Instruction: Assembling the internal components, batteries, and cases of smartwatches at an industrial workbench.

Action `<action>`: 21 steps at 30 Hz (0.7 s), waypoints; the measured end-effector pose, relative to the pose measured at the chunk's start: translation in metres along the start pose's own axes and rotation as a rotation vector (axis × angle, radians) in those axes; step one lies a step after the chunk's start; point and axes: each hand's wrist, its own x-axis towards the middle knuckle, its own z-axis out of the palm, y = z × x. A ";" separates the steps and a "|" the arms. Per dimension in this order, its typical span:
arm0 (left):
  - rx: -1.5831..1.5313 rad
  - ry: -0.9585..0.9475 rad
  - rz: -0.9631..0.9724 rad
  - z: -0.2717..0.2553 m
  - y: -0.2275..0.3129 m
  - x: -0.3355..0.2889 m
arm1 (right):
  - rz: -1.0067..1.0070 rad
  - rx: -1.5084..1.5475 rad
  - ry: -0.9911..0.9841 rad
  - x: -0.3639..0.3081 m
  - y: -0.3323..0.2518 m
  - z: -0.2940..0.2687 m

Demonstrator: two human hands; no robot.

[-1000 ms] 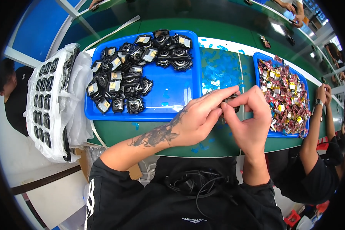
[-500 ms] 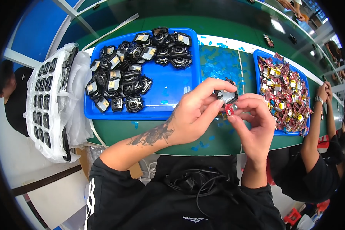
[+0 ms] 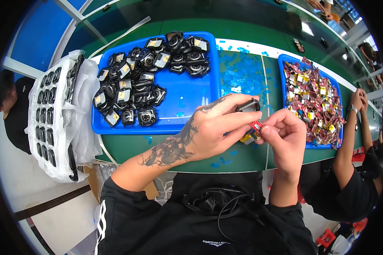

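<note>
My left hand [image 3: 219, 129] is closed round a black smartwatch case [image 3: 248, 105], which is tilted so its rim shows above the fingers. Between thumb and fingertips, my right hand [image 3: 286, 140] pinches a small red flat strip [image 3: 255, 126] beside the case. Just below the left fingertips shows a yellow and silver piece [image 3: 250, 137]; whether it is joined to the strip I cannot tell. My left fingers hide much of the case. Farther left, a blue tray [image 3: 191, 100] bears many black watch cases [image 3: 147, 116].
A second blue tray [image 3: 281, 70] on the right is heaped with red strips and yellow-silver pieces. Blue film scraps [image 3: 240, 78] litter the green table [image 3: 187, 153]. A white-wrapped rack of watch cases [image 3: 47, 110] stands at far left. Another person's arms [image 3: 349, 131] reach in at right.
My left hand has rolled over the watch case, which now tilts and shows less of its inside. The red strip has turned with it, and a yellow and silver piece now shows below.
</note>
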 end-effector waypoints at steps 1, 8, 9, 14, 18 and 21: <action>0.020 0.015 0.016 0.001 -0.001 0.000 | 0.010 -0.010 -0.011 0.000 0.000 0.000; -0.311 -0.127 -0.267 -0.003 0.008 0.002 | -0.126 0.033 -0.087 0.001 0.008 -0.012; -0.461 -0.170 -0.441 -0.002 0.007 0.001 | -0.127 0.033 -0.086 0.001 0.010 -0.013; -0.660 -0.240 -0.633 -0.004 0.003 0.003 | -0.122 -0.011 -0.020 -0.006 0.008 0.002; -0.713 -0.190 -0.644 0.000 0.005 0.002 | -0.198 -0.211 0.139 -0.004 0.013 0.007; -0.765 -0.142 -0.655 0.001 0.006 0.002 | -0.174 -0.216 0.149 -0.001 0.016 0.007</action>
